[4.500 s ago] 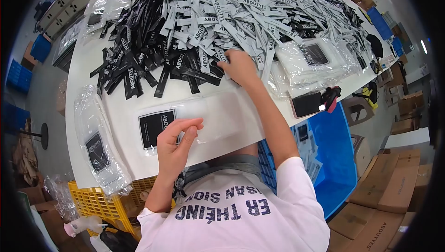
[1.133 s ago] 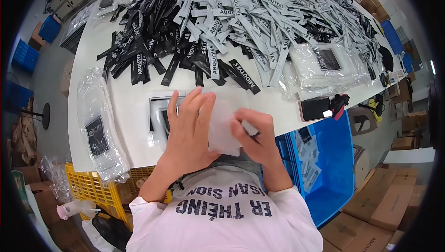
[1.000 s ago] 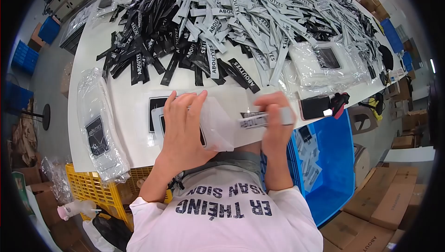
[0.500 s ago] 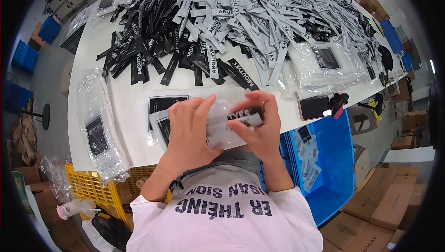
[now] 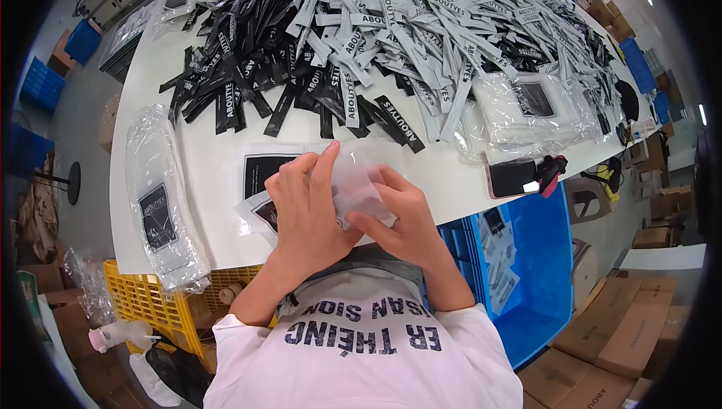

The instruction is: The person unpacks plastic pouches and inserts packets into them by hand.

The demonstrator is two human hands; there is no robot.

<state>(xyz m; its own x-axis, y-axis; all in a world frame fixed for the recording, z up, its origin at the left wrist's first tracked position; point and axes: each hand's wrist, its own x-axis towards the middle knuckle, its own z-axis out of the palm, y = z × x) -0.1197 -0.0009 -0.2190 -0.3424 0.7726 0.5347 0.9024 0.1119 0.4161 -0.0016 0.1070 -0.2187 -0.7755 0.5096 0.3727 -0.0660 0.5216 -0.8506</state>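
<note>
A person in a white printed shirt [image 5: 361, 341] handles a frosted pouch [image 5: 357, 172] at the near edge of a white tabletop [image 5: 451, 172]. On the near side of the pouch, a yellow crate [image 5: 143, 296] stands to its left and a blue bin [image 5: 543, 258] to its right, both lower than the tabletop. The left hand [image 5: 307, 209] lies across the pouch, gripping it between thumb and fingers, while the right hand [image 5: 398, 217] pinches its right end; whether anything is inside cannot be told. The step in hand appears to be working the thin film at that end, and the next move calls for a firm left hold and light right fingertips. Just beyond the pouch, partly covered by it, lies a flat bag [image 5: 263, 170]. A wrapped bundle [image 5: 156, 161] rests well to the pouch's left; a phone [image 5: 511, 178] lies to its right, a wrapped stack [image 5: 496, 112] past that. Farther beyond the pouch, black sachets [image 5: 233, 70] sprawl leftward and white sachets [image 5: 429, 25] heap up behind.
</note>
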